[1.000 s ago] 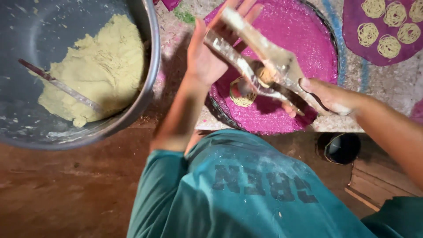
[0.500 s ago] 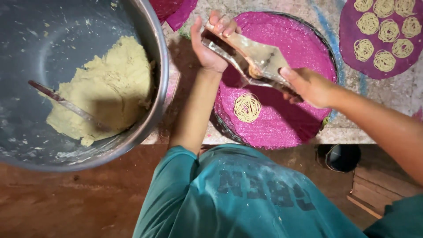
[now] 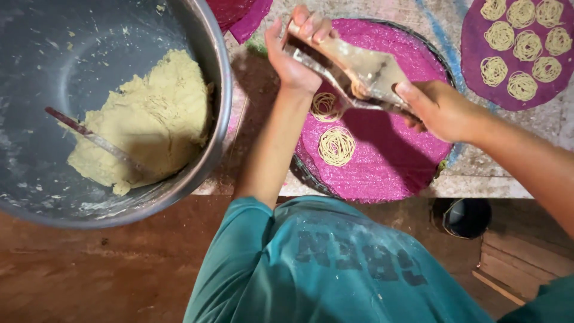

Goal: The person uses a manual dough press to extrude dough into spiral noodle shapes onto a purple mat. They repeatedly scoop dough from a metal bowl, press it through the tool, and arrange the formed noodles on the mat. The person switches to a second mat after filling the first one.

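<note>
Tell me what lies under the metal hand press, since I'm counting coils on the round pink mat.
Two pale noodle coils lie on the round pink mat: a whole one, and another beneath the metal hand press, partly covered. Anything further under the press is hidden.

Both hands grip a metal noodle press (image 3: 359,75) over a round pink mat (image 3: 394,161), the left hand (image 3: 296,51) on its far end and the right hand (image 3: 439,110) on its near end, two noodle coils (image 3: 336,146) beneath, a steel bowl (image 3: 218,78) of pale dough (image 3: 149,122) alongside
</note>
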